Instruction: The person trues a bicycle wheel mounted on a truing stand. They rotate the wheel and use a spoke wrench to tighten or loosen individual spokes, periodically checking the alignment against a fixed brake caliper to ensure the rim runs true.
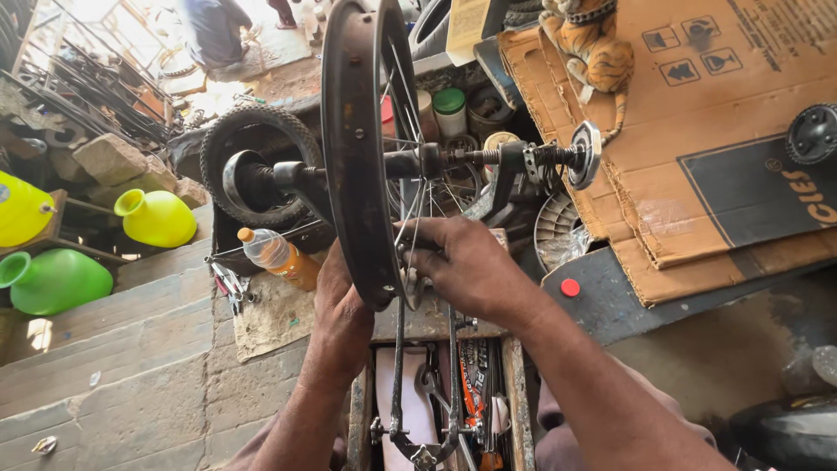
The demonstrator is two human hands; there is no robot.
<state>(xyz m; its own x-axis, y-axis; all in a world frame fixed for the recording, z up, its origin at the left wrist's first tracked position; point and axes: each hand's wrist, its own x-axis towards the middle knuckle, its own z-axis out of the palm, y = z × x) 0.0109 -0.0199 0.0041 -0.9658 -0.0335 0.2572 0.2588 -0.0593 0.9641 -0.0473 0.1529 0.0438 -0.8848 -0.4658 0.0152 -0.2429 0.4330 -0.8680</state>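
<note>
Cluttered workshop floor: left hand grips rim, right hand pinches spokes closed; wheel could wobble on axle, trapping fingers.

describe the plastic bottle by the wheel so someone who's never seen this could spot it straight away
Start at the big dark wheel rim standing on edge mid-picture, which the left hand and right hand work on. Just left of its lower part, a plastic bottle lies tilted on the bench, below a small black tyre. It alone is clear with an orange cap and orange liquid.
</note>
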